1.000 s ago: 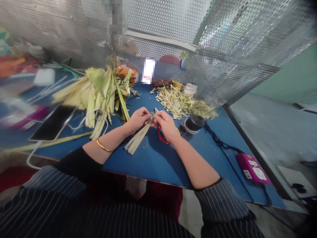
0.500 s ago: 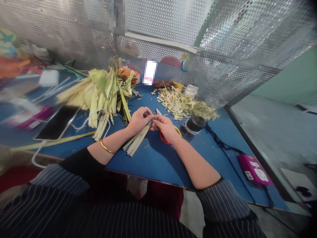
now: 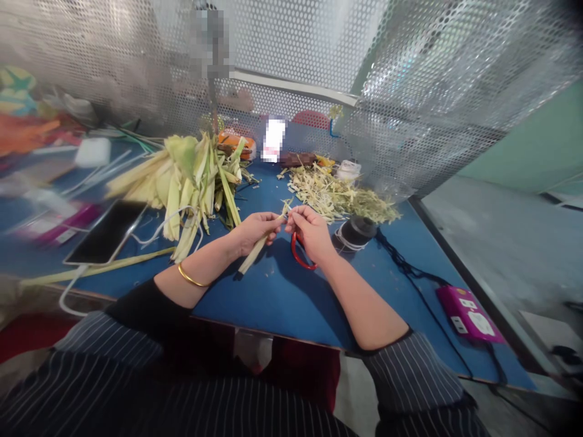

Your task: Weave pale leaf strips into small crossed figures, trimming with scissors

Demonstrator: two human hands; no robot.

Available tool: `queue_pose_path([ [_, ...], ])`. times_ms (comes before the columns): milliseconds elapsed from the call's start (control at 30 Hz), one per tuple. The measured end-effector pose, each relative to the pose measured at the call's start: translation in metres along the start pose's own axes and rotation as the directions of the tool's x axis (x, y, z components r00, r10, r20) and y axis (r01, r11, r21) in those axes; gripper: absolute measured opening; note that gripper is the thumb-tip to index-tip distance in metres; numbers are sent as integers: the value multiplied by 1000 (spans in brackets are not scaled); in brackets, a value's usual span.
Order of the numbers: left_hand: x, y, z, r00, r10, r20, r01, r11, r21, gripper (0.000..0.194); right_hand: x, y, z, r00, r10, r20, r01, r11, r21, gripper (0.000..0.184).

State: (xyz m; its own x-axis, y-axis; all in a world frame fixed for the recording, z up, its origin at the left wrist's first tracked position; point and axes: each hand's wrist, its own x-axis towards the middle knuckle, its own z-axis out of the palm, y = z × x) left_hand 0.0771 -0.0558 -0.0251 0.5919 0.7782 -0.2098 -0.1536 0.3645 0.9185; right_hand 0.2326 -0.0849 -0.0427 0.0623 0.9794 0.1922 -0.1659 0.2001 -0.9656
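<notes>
My left hand [image 3: 255, 233] is closed around a small bunch of pale leaf strips [image 3: 252, 258], which look like corn husk. Their lower ends point down toward the table's front edge, and frayed tips stick up above the fingers. Close beside it, my right hand [image 3: 313, 233] is pinched near the bunch's upper end; whatever sits between its fingertips is too small to make out. Red-handled scissors [image 3: 302, 261] lie beneath the right hand, partly covered by it. A spool of dark thread [image 3: 357, 230] stands just to the right.
A large pile of husk leaves [image 3: 182, 176] lies at the left, with a phone [image 3: 107, 232] and white cable nearby. Shredded scraps [image 3: 323, 188] spread at the back right. A purple power strip [image 3: 469, 312] sits at the right edge. Perforated metal panels [image 3: 291, 36] rise behind the table.
My hands have drawn slightly apart. The strips, fanned out below before, now sit closer together in my left hand, with their frayed tips showing above it.
</notes>
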Motion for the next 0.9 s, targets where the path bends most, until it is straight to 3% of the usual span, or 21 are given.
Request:
queue_pose_path([
  [133, 1, 4, -2, 999, -11, -46, 7, 997, -74, 6, -1, -1, 2, 1000, 6, -10, -6, 1000, -11, 15],
  [267, 1, 5, -5, 995, 27, -95, -38, 994, -107, 14, -5, -4, 7, 999, 21, 39, -16, 994, -112, 16],
  [500, 1, 5, -6, 967, 125, -220, -113, 991, 68, 23, -10, -5, 13, 989, 23, 149, 27, 944, -329, 15],
  [567, 1, 6, -7, 942, 199, -270, -167, 977, 136, 23, -10, -14, 10, 980, 80, 182, 17, 877, -480, 15],
  [633, 1, 8, -9, 914, 270, -301, -218, 956, 196, 24, -12, -29, 5, 970, 165, 177, 19, 677, -735, 21],
  [700, 1, 9, -11, 882, 339, -326, -253, 927, 277, 26, -15, -44, -1, 986, 147, 84, 49, 228, -973, 33],
  [733, 1, 10, -12, 868, 366, -336, -261, 911, 318, 27, -17, -50, -3, 988, 150, 33, 30, 23, -999, 34],
  [767, 1, 11, -13, 855, 388, -344, -265, 897, 353, 28, -20, -54, -4, 981, 192, -8, 14, -110, -994, 34],
  [833, 2, 12, -15, 840, 414, -351, -271, 880, 390, 28, -22, -55, -4, 954, 291, -74, -1, -244, -970, 33],
  [900, 3, 12, -17, 832, 432, -347, -280, 869, 409, 27, -22, -48, -4, 928, 358, -104, -4, -269, -963, 36],
])
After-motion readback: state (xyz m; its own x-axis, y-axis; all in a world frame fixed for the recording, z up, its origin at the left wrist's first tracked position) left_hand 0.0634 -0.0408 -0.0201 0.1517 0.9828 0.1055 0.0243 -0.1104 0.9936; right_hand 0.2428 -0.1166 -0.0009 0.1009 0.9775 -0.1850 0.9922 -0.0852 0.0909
